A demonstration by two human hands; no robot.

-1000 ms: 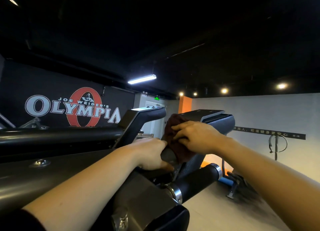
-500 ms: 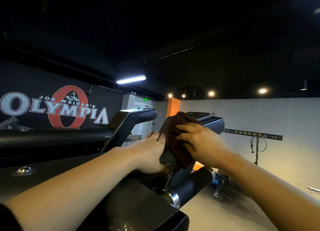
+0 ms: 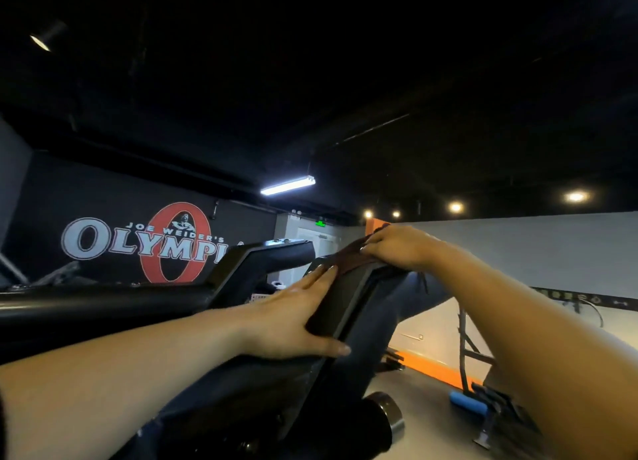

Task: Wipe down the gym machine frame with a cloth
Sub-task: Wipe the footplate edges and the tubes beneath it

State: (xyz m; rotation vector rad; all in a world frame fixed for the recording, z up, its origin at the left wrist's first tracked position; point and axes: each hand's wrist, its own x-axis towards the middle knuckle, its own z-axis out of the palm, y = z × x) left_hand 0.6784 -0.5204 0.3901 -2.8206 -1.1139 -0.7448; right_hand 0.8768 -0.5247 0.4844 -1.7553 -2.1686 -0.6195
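Observation:
A dark grey gym machine frame (image 3: 348,307) rises at a slant in the middle of the view. A dark red-brown cloth (image 3: 352,257) lies over its upper end. My right hand (image 3: 397,245) presses the cloth down on that upper end, fingers bent over it. My left hand (image 3: 297,318) lies against the left side of the slanted arm, fingers straight along it and thumb under its edge. A round handle with a chrome collar (image 3: 386,418) sticks out below.
A second slanted arm (image 3: 262,262) and a long black bar (image 3: 103,304) stand to the left. Behind is a black wall with a red and white logo (image 3: 148,245). A blue roller (image 3: 467,402) and a rack base sit on the floor at right.
My right hand has slid the cloth up to the top of the arm. My left hand has opened flat and moved up along the arm's side. The camera tilted upward.

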